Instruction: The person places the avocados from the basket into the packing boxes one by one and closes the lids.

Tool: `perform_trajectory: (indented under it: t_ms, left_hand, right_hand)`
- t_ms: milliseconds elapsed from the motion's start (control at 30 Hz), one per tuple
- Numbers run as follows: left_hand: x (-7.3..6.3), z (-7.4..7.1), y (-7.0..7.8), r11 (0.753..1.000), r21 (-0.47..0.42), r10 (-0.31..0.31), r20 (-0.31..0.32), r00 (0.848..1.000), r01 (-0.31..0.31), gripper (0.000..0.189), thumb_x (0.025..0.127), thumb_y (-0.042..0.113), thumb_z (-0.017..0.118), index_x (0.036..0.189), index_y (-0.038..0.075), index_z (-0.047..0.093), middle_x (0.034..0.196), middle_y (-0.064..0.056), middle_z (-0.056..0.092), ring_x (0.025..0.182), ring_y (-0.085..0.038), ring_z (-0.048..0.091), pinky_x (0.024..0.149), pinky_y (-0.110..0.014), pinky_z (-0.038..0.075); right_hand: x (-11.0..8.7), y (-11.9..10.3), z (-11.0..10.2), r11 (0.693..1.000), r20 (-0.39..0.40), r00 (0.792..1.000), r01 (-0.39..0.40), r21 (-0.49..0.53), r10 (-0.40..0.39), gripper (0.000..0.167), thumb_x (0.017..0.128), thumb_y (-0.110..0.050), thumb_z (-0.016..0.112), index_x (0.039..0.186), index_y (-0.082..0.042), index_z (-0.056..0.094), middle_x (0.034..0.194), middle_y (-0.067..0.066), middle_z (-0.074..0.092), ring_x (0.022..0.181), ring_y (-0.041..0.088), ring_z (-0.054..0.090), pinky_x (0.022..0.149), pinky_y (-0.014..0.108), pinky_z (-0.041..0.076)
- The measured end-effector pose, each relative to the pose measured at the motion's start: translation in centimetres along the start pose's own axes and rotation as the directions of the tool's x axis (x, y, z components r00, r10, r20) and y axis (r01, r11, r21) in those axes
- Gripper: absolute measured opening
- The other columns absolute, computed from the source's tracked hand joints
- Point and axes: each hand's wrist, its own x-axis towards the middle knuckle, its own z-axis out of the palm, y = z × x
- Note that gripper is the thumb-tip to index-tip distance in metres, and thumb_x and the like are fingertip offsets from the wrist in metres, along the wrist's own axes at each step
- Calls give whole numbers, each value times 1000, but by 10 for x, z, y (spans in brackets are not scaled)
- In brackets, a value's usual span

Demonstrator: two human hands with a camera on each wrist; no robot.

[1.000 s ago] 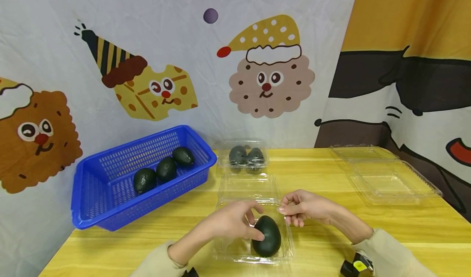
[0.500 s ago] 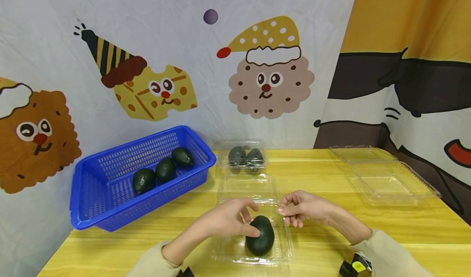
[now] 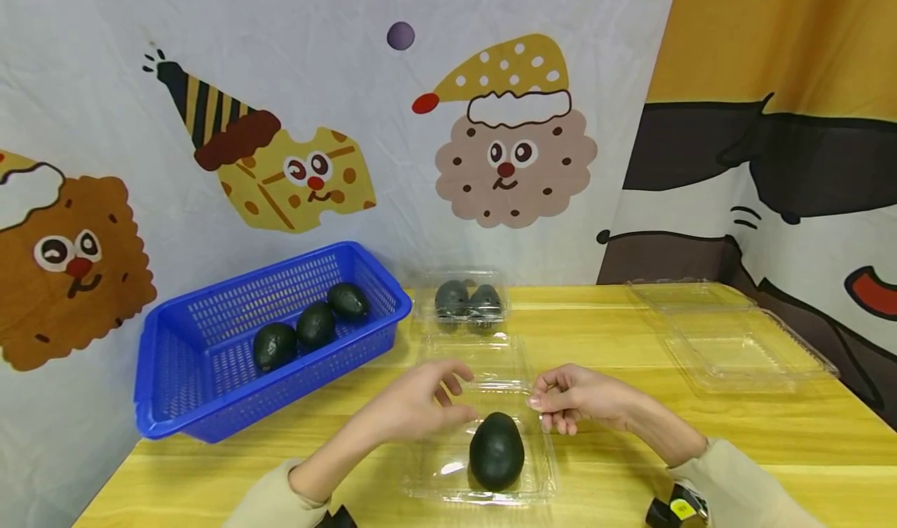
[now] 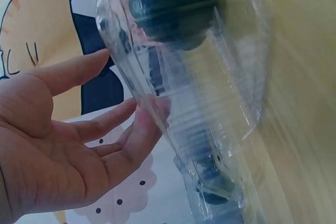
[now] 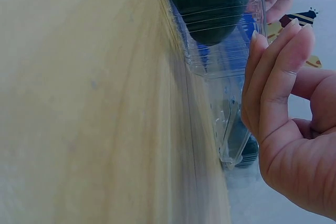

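One dark green avocado (image 3: 497, 452) lies in the right half of an open clear plastic clamshell container (image 3: 434, 477). The container's lid (image 3: 473, 357) is folded back, away from me. Just left of the avocado is my left hand (image 3: 420, 403), its fingers loosely spread with nothing between them. In the left wrist view, this hand's thumb and fingers are at the near container wall. My right hand (image 3: 582, 394) pinches the container's right rim near the hinge. The right wrist view puts its fingertips (image 5: 299, 38) against the clear wall, and the thumb is mostly hidden there.
A blue plastic basket (image 3: 164, 372) on the left holds three avocados (image 3: 316, 325). Behind the lid stands a closed clear container (image 3: 420, 302) with avocados inside. Another open clear container (image 3: 743, 357) lies at the right. A printed cloth (image 3: 294, 37) hangs behind the wooden table (image 3: 603, 481).
My left hand has let go of the avocado and drawn back to the left. The avocado has shifted slightly left inside the container. My right hand stays at the rim.
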Motion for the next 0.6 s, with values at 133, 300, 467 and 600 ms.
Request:
perform_trajectory:
  t_ms: [133, 300, 467, 600]
  left_hand:
    - [-1, -3, -2, 999, 18, 27, -75, 997, -26, 38, 91, 20, 77, 122, 3, 64, 106, -9, 63, 93, -23, 62, 81, -40, 53]
    - [-1, -7, -5, 995, 71, 76, -198, 977, -63, 31, 91, 12, 74, 119, 1, 65, 107, -11, 64, 95, -28, 64, 77, -37, 56]
    - [-2, -15, -5, 989, 128, 111, -291, 950, -76, 27, 89, 6, 75, 114, 3, 67, 106, -11, 65, 93, -29, 65, 76, -36, 58]
    - [-3, -22, -6, 989, 138, 102, -315, 944, -60, 27, 90, 6, 75, 115, 5, 67, 108, -9, 63, 94, -26, 64, 76, -34, 58]
  right_hand:
    - [0, 1, 0, 1000, -5, 1000, -1, -1, 1, 26, 101, -14, 62, 104, 11, 56, 79, 5, 68, 58, 4, 58, 53, 16, 49]
    - [1, 1, 1, 1000, -4, 1000, -5, -2, 5, 26, 102, -15, 62, 103, 10, 57, 78, 5, 69, 57, 3, 58, 53, 16, 50]
    - [1, 1, 1, 1000, -5, 1000, 0, -4, 0, 25, 101, -14, 62, 102, 10, 57, 78, 5, 69, 57, 3, 58, 53, 16, 50]
    - [1, 1, 1, 1000, -3, 1000, 1, -1, -1, 25, 101, -14, 62, 102, 10, 57, 78, 5, 69, 57, 3, 58, 53, 16, 49]
